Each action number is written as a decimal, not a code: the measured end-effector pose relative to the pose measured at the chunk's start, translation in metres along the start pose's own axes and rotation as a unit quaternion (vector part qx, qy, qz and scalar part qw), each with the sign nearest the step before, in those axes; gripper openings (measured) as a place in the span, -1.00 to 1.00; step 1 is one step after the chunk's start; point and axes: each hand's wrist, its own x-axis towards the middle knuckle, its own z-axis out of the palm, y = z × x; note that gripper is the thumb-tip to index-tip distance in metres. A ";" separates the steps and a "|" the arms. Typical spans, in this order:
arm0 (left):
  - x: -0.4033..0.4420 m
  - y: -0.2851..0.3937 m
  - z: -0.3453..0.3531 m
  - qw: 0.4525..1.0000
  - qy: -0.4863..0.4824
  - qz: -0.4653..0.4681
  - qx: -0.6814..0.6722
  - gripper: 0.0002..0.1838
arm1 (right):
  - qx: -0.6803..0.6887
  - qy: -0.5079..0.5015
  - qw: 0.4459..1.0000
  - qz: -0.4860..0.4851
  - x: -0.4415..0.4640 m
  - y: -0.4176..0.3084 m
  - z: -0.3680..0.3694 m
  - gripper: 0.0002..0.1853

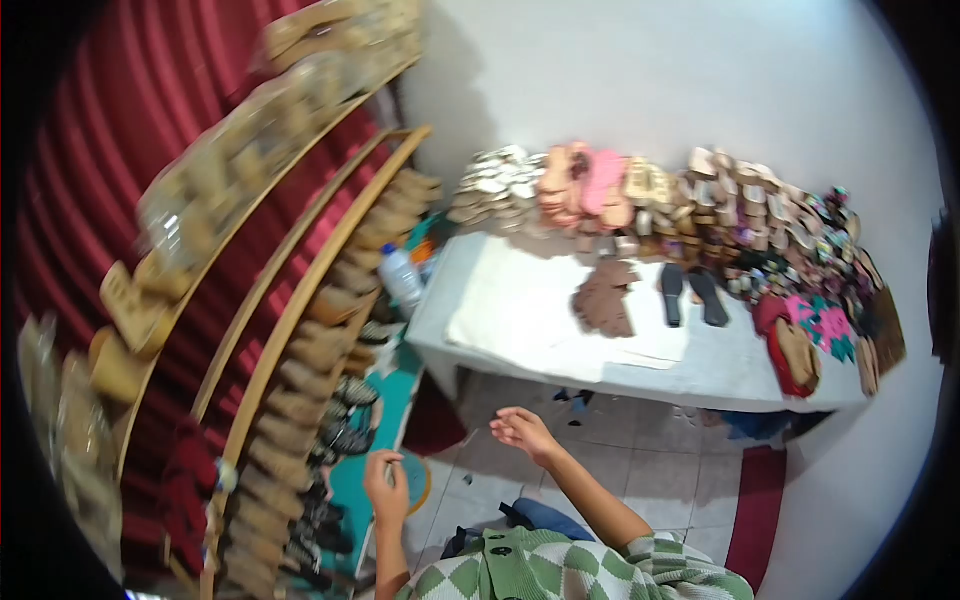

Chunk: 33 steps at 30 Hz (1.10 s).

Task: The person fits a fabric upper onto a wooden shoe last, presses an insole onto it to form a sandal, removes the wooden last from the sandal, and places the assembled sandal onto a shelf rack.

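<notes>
My left hand (386, 484) is raised above the floor beside the turquoise surface at the left. Its fingers are loosely bent, the thumb stands a little apart, and I make out nothing in it. My right hand (526, 433) hovers in front of the white table (745, 376), fingers half stretched with nothing between them. On the table's pale sheet (510, 318) lie brown cut-out pieces (605, 298) in a pile. Right of them are two dark shoe soles (673, 295). Neither hand touches these things.
Stacks of light soles (500, 182), pink soles (602, 185) and many sandal parts (735, 195) line the table's back. A wooden rack (290, 325) with tan shoe forms (305, 382) stands left. A clear bottle (401, 275) stands near the table corner. Dark scraps (575, 400) lie on the tiles.
</notes>
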 end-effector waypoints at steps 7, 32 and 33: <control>0.060 0.052 0.221 0.844 -0.523 0.090 -0.081 -0.82 | 0.071 0.306 0.943 -0.111 -0.075 -0.065 -0.208 -0.77; 0.023 0.294 0.723 0.631 -0.715 0.282 -0.103 -0.61 | -0.054 0.722 0.622 -0.300 -0.261 -0.185 -0.528 -0.80; 0.020 0.303 0.727 0.629 -0.720 0.276 -0.102 -0.61 | -0.088 0.729 0.606 -0.306 -0.265 -0.191 -0.542 -0.80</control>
